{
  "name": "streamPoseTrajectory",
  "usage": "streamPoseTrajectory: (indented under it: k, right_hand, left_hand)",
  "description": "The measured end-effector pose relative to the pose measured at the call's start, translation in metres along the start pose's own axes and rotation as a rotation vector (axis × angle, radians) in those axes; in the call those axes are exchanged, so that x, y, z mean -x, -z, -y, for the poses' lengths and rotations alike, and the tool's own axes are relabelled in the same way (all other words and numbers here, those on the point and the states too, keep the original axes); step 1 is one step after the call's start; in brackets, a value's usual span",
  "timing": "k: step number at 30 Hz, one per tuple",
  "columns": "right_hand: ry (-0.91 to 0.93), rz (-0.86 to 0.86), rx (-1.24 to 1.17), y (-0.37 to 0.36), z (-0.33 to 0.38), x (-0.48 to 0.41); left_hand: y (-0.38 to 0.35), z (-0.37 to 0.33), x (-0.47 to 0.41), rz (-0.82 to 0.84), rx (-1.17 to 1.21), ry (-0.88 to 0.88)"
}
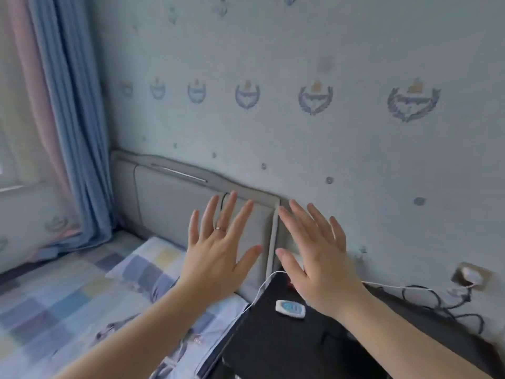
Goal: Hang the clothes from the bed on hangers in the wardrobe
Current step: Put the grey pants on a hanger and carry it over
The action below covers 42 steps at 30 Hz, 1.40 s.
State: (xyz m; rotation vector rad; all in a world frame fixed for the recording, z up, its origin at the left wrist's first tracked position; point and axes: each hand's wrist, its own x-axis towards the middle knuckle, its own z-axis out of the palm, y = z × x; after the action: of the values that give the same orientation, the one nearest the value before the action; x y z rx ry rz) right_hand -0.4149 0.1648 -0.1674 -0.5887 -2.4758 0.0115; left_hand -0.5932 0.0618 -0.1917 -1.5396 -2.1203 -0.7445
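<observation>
Head view: the grey padded headboard (169, 203) stands against a pale wall (355, 146) printed with crest emblems.

The left hand (216, 255) is raised in front of the headboard's right panel. Its fingers are straight and spread wide and it grips nothing. A ring (220, 228) sits on one finger.

The right hand (319, 269) is raised just right of the headboard's right edge, fingers likewise spread and holding nothing. The two thumbs point toward each other but stay apart.

The bed (54, 302), in a checked pastel sheet, runs out below and left of the headboard. A checked pillow (144, 266) lies at the headboard's foot. Pale fabric (169, 362) lies on the bed far below the headboard, at the bottom edge; I cannot tell whether it is a garment.

A black nightstand (273, 346) stands below and right of the headboard, with a small white remote (290, 309) on top. A white cable (262, 285) crosses its near corner. Further right of the headboard, a plug (468, 274) sits in the wall with dark cords (442, 305) beneath. A blue curtain (71, 119) hangs left of the headboard.
</observation>
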Motion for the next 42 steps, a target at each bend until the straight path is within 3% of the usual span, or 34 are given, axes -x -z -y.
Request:
streamPoseTrajectory:
  k: [11,22,30,42]
  right_hand:
    - [0.115,0.448,-0.329,-0.236,0.093,-0.023]
    - [0.265,0.811,-0.369,-0.385,0.127,-0.083]
    - [0.311,0.931,-0.300,-0.446,0.167,-0.122]
    - [0.255,1.022,-0.216,-0.532,0.235,-0.179]
  left_hand:
    - [-0.066,0.173,0.166,0.335,-0.174,0.593]
    - [-0.101,0.252,0.209,0.473,-0.210,1.084]
    - [-0.117,0.322,0.212,0.454,-0.135,1.203]
    - [-0.138,0.453,0.220,0.526,-0.033,1.185]
